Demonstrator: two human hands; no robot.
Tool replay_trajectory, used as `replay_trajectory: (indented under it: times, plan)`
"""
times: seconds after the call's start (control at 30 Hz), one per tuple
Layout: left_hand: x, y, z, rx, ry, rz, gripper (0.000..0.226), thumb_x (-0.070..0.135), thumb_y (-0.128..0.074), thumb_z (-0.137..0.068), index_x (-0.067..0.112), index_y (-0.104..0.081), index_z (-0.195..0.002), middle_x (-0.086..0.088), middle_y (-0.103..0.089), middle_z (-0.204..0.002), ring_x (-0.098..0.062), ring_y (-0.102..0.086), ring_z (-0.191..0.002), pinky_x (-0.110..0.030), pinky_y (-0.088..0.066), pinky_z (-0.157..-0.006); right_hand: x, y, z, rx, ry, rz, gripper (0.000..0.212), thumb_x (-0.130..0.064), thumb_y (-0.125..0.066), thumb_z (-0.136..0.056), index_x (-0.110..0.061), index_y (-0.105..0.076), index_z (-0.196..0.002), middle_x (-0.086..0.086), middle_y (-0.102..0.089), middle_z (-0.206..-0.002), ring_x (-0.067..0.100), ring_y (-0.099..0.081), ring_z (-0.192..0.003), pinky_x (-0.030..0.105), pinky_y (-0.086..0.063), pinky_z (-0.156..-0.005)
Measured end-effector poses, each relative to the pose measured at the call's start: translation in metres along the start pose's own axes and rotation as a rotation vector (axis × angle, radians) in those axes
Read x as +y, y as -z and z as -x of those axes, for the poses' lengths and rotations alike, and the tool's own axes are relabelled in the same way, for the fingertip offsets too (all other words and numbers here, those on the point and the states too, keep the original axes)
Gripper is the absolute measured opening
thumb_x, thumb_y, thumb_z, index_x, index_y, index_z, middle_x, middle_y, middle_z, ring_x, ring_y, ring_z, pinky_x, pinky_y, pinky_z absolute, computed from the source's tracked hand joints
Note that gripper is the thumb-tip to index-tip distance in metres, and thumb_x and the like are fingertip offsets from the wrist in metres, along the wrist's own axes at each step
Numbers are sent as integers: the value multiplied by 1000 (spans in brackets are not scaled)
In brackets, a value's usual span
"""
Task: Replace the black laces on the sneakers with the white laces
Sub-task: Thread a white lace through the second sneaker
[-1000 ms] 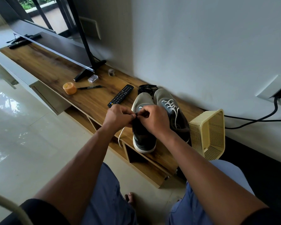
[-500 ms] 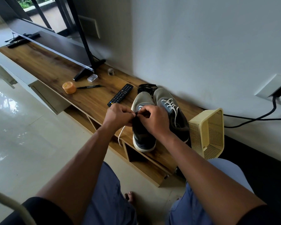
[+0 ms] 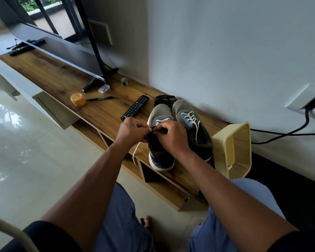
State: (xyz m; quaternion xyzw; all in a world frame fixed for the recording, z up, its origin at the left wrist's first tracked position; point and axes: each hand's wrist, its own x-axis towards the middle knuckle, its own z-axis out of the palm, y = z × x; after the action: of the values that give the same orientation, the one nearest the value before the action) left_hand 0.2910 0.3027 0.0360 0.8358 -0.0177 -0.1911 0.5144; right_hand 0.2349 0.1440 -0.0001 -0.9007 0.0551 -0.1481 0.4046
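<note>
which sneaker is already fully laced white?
The right sneaker, beside the yellow basket: white lacing runs all the way up. The left sneaker shows only its toe-end rows, under both hands.

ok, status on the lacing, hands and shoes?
Left hand and right hand both pinching white lace over left sneaker, partly laced. Right sneaker laced white. Black laces piled behind. Nothing in the way.

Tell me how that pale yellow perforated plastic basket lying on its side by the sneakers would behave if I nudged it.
The pale yellow perforated plastic basket looks thin-walled and empty, so probably light and easily slid. It lies on its side at the wooden shelf end, so a push might tip it off.
</note>
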Motion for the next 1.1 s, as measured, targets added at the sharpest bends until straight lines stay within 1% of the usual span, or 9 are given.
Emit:
replay_trajectory:
  times: [0.1, 0.2, 0.3, 0.4, 0.47, 0.53, 0.73, 0.87, 1.1]
  plan:
    - [0, 0, 0, 10, 2, -4, 8, 6, -75, -92, 9, -81, -87, -12, -79, -83, -23, -79, -74, -33, -66, -71, 1, 3, -3, -64, -29, -22, 11, -29, -80, -86, -27, -83, -96, -12, -79, -91, 4, -72, -87, 32, -59, -83]
    - [3, -2, 1, 12, -19, -36, 9, 7, -75, -93, 10, -80, -86, -11, -79, -83, -22, -78, -74, -26, -64, -65, 3, 8, -8, -130, -99, -97, 11, -26, -82, -85, -25, -83, -96, -12, -79, -90, 1, -72, -87, 29, -60, -85]
    - [4, -3, 0, 3, -57, -78, 9, 8, -74, -93, 11, -81, -87, -10, -78, -82, -21, -78, -74, -26, -64, -66, 5, 13, -14, -185, -195, -158, 9, -18, -86, -82, -23, -83, -89, -10, -78, -85, 2, -72, -84, 26, -59, -84]
    - [1, -2, -1, 3, -80, -116, 9, 10, -75, -92, 13, -81, -87, -8, -79, -80, -19, -78, -72, -29, -65, -71, 5, 11, -19, -200, -235, -148, 12, -18, -87, -79, -28, -80, -78, -8, -78, -78, 6, -73, -79, 31, -62, -82]
    - [-1, 0, -3, -5, -87, -113, 8, 11, -75, -92, 14, -81, -88, -7, -79, -80, -19, -78, -72, -29, -65, -72, 6, 7, -20, -190, -232, -112, 10, -22, -87, -77, -28, -79, -76, -9, -77, -75, 7, -73, -78, 35, -63, -81]
    - [-2, 2, -4, -22, -97, -109, 7, 11, -76, -93, 14, -81, -90, -6, -79, -81, -18, -78, -74, -29, -65, -72, 6, 5, -20, -180, -217, -94, 6, -24, -86, -77, -25, -81, -80, -10, -77, -76, 8, -73, -78, 36, -62, -81]
    - [-3, 5, -4, -38, -122, -102, 6, 11, -76, -93, 14, -81, -93, -6, -79, -85, -19, -79, -76, -33, -66, -76, 6, 4, -12, -133, -90, -12, 16, -32, -78, -86, -24, -82, -99, -9, -79, -91, 6, -72, -86, 34, -60, -83]
    - [-5, 5, -3, -33, -167, -130, 8, 11, -75, -94, 15, -82, -94, -4, -79, -85, -17, -78, -75, -34, -66, -76, 4, 4, -11, -121, -45, -13, 14, -30, -76, -89, -23, -82, -99, -8, -79, -90, 5, -72, -84, 33, -60, -80]
    - [-5, 5, -1, -26, -215, -158, 8, 11, -75, -94, 15, -82, -95, -3, -80, -85, -16, -78, -75, -33, -66, -75, 4, 2, -12, -111, -65, -31, 12, -30, -74, -89, -23, -82, -95, -9, -78, -89, 7, -72, -84, 36, -60, -82]
